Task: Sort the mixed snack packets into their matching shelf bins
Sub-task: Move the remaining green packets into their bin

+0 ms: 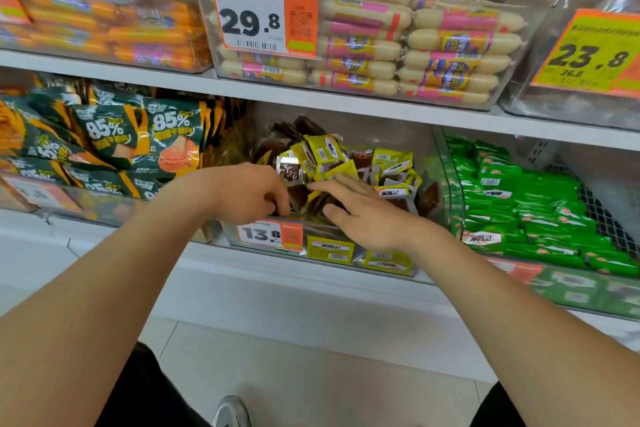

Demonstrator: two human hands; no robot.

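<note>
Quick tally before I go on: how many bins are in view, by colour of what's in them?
Orange sticks: 1 bin
Pale sticks with pink labels: 1 bin
Dark green packets: 1 bin
Yellow-and-brown packets: 1 bin
Bright green packets: 1 bin
Top-right bin, contents unclear: 1
Total: 6 bins

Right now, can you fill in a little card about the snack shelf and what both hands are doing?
left hand: fingers curled down into the middle clear plastic bin; grip unclear
right hand: flat on the yellow-and-brown snack packets
bin's white and orange price tag: 13.8
left neighbour: dark green foil packets marked 85%
right neighbour: bright green packets
shelf above: pale sausages with pink labels
</note>
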